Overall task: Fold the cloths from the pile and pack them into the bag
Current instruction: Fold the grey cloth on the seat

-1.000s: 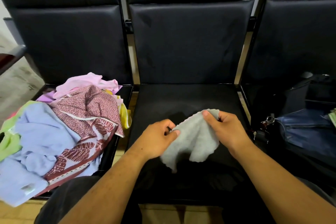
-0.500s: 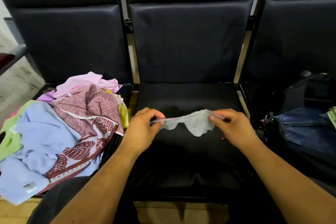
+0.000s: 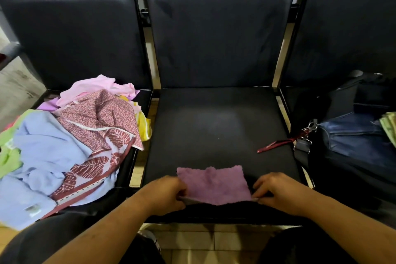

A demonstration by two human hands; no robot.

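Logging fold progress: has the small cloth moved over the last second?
Yes. The cloth has come down toward the front edge of the middle seat, where it lies spread flat; the left hand and right hand pinch its near corners.

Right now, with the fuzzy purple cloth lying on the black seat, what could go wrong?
The small fuzzy purple cloth lies close to the front edge of the black padded seat, pinched by the left hand and right hand; a loose pull might drop it onto the tiled floor. The heaped pile of coloured cloths overhangs its own seat and could slide off.
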